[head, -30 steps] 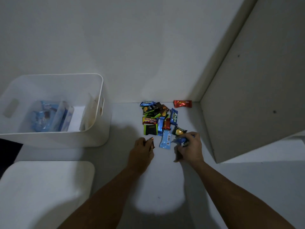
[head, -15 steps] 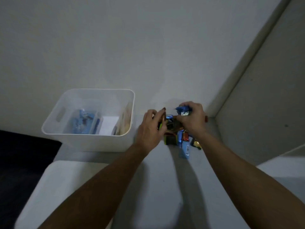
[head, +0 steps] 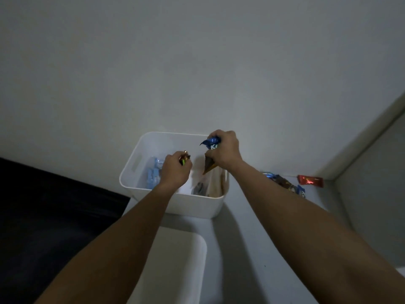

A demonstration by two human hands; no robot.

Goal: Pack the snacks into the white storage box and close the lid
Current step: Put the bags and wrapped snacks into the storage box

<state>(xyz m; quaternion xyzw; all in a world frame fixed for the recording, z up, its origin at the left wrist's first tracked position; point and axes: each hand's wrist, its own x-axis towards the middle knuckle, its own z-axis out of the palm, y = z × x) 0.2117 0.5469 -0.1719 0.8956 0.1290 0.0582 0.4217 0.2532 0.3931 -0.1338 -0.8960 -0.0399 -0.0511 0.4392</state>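
The white storage box [head: 175, 200] sat on the pale surface [head: 245, 249], and nearest you its lid [head: 175, 266] lay flat and off, just in front of the box. Above the open box, your left hand [head: 175, 172] had its grip pressed around a small bundle of wrappers [head: 185, 160], green and red at the tips. Your right hand [head: 223, 150], over the box's right rim, had its grip clamped on a blue packet [head: 211, 144] and a brown one [head: 209, 166] hanging below it. Neither handful had been dropped yet. Inside the box, blue packs [head: 153, 174] lay at the left and a dark item sat at the right; what else was in there was too dim to tell. Farther right, near the wall, the leftover snacks [head: 285, 184] lay on the surface, with a red bar [head: 310, 180] just beyond them. You looked partway through: some packed, two handfuls about to go in, a small pile left, and the lid still to be fitted.
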